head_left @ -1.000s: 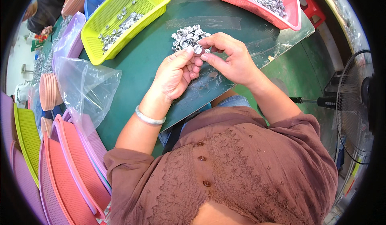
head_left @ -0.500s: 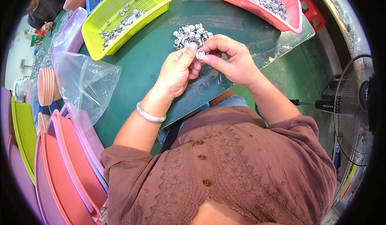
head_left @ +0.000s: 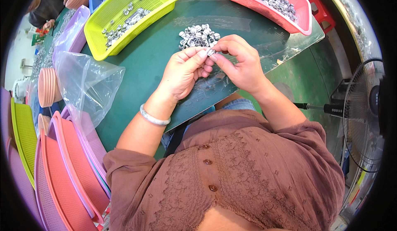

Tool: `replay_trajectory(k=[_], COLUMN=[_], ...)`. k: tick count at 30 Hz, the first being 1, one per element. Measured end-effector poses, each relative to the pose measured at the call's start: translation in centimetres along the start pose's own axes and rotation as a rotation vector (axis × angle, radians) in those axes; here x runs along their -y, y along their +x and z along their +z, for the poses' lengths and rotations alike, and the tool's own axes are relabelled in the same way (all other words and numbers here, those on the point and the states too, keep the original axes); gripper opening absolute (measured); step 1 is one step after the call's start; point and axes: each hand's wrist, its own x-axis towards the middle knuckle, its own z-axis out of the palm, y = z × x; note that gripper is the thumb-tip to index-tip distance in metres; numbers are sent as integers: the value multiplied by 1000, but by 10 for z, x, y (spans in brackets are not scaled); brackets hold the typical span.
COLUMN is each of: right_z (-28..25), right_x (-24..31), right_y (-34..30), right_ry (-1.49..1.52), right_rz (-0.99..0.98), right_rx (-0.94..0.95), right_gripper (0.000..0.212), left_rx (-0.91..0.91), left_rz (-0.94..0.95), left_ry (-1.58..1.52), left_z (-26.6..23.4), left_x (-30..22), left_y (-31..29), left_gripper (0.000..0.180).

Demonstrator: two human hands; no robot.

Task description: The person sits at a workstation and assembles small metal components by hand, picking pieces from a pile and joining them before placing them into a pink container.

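Between my fingertips is a small ribbed silver-and-black piece, pinched from both sides. My left hand, with a pale bangle on its wrist, grips it between thumb and curled fingers. From the other side my right hand holds it with thumb and forefinger. Just beyond the fingers lies a loose pile of similar ribbed pieces on the green table. The fingertips partly cover the held piece, so its full shape is hidden.
A yellow-green basket with some pieces stands far left; a pink basket full of them, far right. Clear plastic bag and stacked baskets are on the left. A fan stands right. Another person sits far left.
The held piece has turned and shifted slightly up and right between my fingertips. Both hands have moved a little with it and still pinch it.
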Motion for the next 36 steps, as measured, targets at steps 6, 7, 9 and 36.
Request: replay_trajectory(k=[6,7,9,36], right_z=[-7,-9,-14,-14], right_x=[-1,-3,-9,-14], right_y=[2,1,-1,-9], right_ry=[4,9,-65,-159], right_rz=[28,52,69,35], right_rx=[7,3,45,194], right_gripper=[15,15,15,14], left_rx=[-35,-40,-61,-138], left_rz=[25,29,36,-48], left_ry=[57,72,103,233], left_z=[0,0,1,5], left_x=[1,1,0,-1], left_y=[0,1,0,0], left_gripper=[17,17,16,13])
